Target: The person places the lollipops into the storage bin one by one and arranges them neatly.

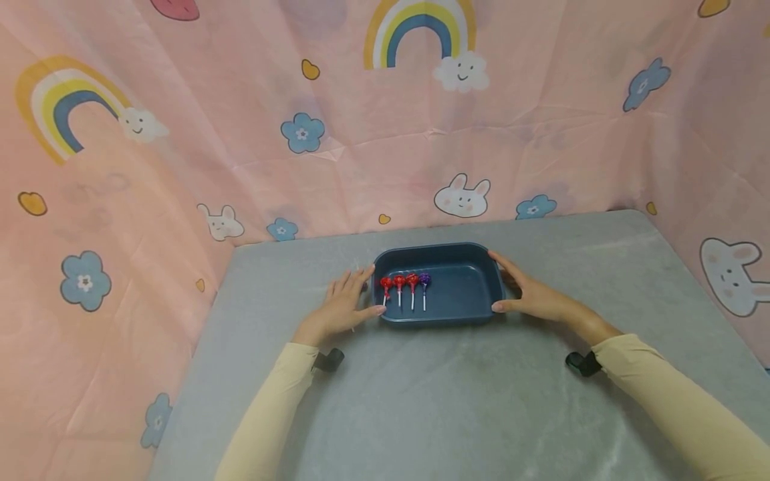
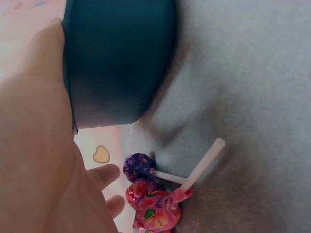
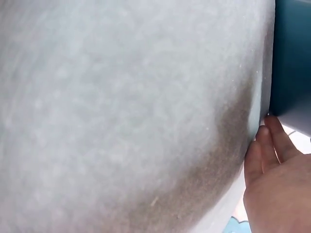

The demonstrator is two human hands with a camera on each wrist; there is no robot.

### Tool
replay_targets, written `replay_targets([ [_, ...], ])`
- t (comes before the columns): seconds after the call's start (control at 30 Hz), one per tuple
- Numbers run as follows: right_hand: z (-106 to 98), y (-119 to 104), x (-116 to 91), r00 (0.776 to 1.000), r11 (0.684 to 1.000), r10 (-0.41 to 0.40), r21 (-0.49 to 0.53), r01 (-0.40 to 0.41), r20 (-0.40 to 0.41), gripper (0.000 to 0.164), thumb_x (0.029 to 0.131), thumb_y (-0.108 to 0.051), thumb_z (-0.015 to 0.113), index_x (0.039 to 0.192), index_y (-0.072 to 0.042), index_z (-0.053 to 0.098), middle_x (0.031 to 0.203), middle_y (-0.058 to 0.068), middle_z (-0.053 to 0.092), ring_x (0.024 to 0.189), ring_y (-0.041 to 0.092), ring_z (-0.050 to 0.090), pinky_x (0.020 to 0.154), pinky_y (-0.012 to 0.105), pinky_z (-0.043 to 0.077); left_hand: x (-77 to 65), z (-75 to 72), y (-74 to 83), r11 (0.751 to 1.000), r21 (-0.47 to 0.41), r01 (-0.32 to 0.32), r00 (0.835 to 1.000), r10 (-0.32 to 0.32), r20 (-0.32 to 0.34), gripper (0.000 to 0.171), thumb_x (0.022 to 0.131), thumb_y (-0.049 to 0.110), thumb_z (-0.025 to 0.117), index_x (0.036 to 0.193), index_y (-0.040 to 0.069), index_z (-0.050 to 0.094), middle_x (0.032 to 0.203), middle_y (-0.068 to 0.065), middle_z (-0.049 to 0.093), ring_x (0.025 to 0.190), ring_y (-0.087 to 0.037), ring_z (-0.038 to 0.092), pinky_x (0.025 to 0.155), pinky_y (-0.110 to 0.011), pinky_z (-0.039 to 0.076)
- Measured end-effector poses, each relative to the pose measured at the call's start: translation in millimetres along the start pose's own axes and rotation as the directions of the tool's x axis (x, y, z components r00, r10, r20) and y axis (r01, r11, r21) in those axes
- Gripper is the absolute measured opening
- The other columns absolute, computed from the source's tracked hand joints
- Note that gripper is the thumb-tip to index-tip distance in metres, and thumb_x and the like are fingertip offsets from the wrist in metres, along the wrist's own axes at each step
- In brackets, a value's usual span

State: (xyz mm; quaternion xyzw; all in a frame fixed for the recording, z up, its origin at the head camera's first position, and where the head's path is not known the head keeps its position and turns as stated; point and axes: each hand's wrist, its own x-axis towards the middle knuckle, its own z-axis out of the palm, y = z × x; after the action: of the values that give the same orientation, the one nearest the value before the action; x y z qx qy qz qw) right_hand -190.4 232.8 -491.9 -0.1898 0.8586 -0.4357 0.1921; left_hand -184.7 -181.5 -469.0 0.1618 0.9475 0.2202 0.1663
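A dark blue rectangular dish with rounded corners sits on the table between both hands. Inside it, along the left half, several lollipops lie in a row: red-wrapped lollipops and a purple-wrapped lollipop, white sticks towards me. My left hand holds the dish's left end, thumb at the near corner and fingers spread along the side. More lollipops, purple and pinkish red, lie outside the dish under those fingers, mostly hidden in the head view. My right hand spans the right end, thumb near, index finger at the far corner.
A grey marbled table carries everything. Behind and at both sides hangs a pink cloth printed with rainbows, rabbits and flowers, meeting the table's back edge just beyond the dish. Dark wrist cameras sit under both cuffs.
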Motion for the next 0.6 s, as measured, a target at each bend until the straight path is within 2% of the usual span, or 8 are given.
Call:
replay_targets([
  [0.1,0.2,-1.0,-0.6,1.0,1.0,0.004,-0.002,-0.004,0.0,0.106,0.089,-0.029,0.074,0.158,-0.039,-0.005,0.167,0.021,0.001,0.15,0.052,0.012,0.114,0.071,0.02,-0.9,-2.2,-1.6,1.0,-0.029,0.002,1.0,-0.002,-0.018,0.09,0.089,0.06,0.062,0.159,0.036,0.01,0.167,-0.004,0.019,0.156,-0.034,0.009,0.125,-0.059,0.006],
  [0.23,0.4,-1.3,-1.0,1.0,1.0,0.002,-0.002,-0.002,-0.001,0.105,0.089,-0.029,0.074,0.158,-0.038,-0.004,0.166,0.022,0.003,0.15,0.052,0.013,0.114,0.072,0.02,-2.2,-7.0,-6.7,0.997,-0.081,0.001,0.997,-0.007,-0.074,0.085,0.087,0.059,0.066,0.157,0.038,0.022,0.163,-0.003,0.031,0.152,-0.032,0.026,0.12,-0.059,0.025],
  [0.37,0.0,-0.9,-1.4,1.0,1.0,0.001,-0.005,-0.001,0.0,0.105,0.089,-0.028,0.074,0.158,-0.038,-0.004,0.166,0.023,0.003,0.149,0.054,0.013,0.113,0.073,0.02,-2.0,-14.4,-14.4,0.989,-0.145,-0.01,0.989,-0.012,-0.145,0.071,0.089,0.052,0.067,0.152,0.034,0.037,0.157,-0.004,0.042,0.145,-0.032,0.04,0.114,-0.059,0.036],
  [0.4,-0.3,-0.6,-1.6,1.0,1.0,0.003,-0.006,-0.003,0.001,0.105,0.089,-0.028,0.074,0.158,-0.038,-0.005,0.166,0.023,0.003,0.149,0.054,0.013,0.112,0.073,0.02,-1.7,-16.3,-16.8,0.985,-0.173,-0.013,0.988,-0.014,-0.156,0.067,0.091,0.049,0.067,0.15,0.032,0.041,0.154,-0.006,0.045,0.138,-0.034,0.049,0.11,-0.059,0.041],
  [0.6,-0.5,0.0,-1.1,1.0,1.0,0.019,-0.001,-0.019,0.005,0.105,0.09,-0.029,0.073,0.157,-0.04,-0.006,0.167,0.022,0.001,0.15,0.052,0.011,0.114,0.072,0.018,5.4,-22.6,-35.5,0.973,-0.227,-0.043,0.973,-0.011,-0.231,0.045,0.096,0.035,0.065,0.138,0.021,0.057,0.143,-0.009,0.058,0.134,-0.033,0.053,0.113,-0.054,0.039],
])
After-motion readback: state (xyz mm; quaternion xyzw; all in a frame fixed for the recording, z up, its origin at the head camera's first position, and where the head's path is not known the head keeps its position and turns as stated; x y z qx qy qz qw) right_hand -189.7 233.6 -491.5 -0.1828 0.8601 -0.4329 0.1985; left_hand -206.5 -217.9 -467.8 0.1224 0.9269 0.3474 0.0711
